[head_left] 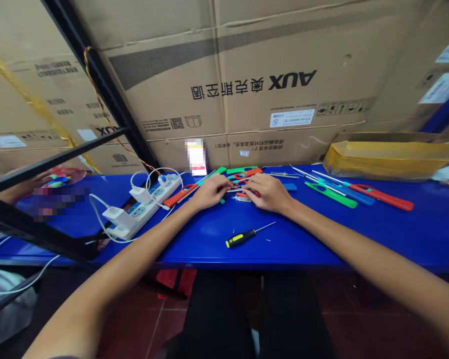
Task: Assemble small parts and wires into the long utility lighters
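Left hand (209, 192), right hand (265, 193), on red lighter (247, 194), long axis along bench (194, 239)

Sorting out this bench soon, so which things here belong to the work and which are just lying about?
Work: left hand, right hand, orange plastic lighter, small metal parts, yellow-handled screwdriver, red lighter.
Lying about: white power strip, white charger, AUX cardboard carton.
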`<state>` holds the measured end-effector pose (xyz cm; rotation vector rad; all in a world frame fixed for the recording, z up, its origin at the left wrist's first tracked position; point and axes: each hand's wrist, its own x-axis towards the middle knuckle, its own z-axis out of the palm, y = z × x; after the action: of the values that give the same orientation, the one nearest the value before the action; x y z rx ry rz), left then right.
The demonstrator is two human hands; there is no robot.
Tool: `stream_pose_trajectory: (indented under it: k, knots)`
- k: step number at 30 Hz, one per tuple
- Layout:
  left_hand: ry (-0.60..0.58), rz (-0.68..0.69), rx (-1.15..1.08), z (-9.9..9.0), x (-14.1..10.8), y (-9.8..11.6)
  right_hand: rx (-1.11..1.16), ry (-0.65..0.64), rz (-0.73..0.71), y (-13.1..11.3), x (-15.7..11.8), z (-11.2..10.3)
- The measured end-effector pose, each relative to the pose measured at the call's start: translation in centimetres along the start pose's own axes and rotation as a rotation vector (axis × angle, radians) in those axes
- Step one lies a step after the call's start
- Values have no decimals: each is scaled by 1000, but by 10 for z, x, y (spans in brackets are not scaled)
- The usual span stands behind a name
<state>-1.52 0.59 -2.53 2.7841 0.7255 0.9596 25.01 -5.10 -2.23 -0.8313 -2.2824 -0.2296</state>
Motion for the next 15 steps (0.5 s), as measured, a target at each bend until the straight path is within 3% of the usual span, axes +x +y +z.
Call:
stream_pose_trajectory:
  k: [15]
  knots:
    - [-29, -18, 25, -4, -1, -8, -20, 22, 38, 17, -5, 4]
